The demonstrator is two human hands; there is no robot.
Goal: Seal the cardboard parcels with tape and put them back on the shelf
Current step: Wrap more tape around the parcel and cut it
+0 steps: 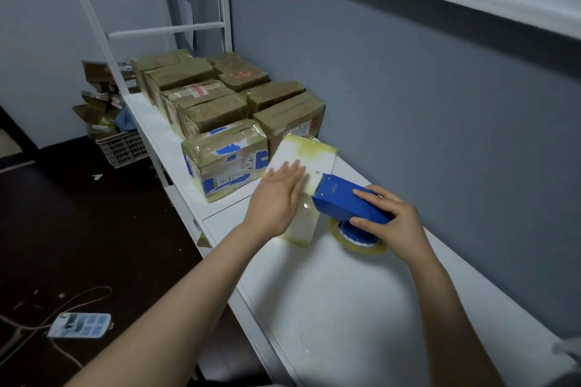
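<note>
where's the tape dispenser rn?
Head view, right of centre on the white shelf: the right hand grips the tape dispenser, its toothed end against the white parcel that the left hand presses flat.

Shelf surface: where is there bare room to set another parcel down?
The near end of the shelf, this side of the tape dispenser and white parcel, is bare. A narrow strip runs along the front edge beside the brown parcels. The far end is packed.
</note>
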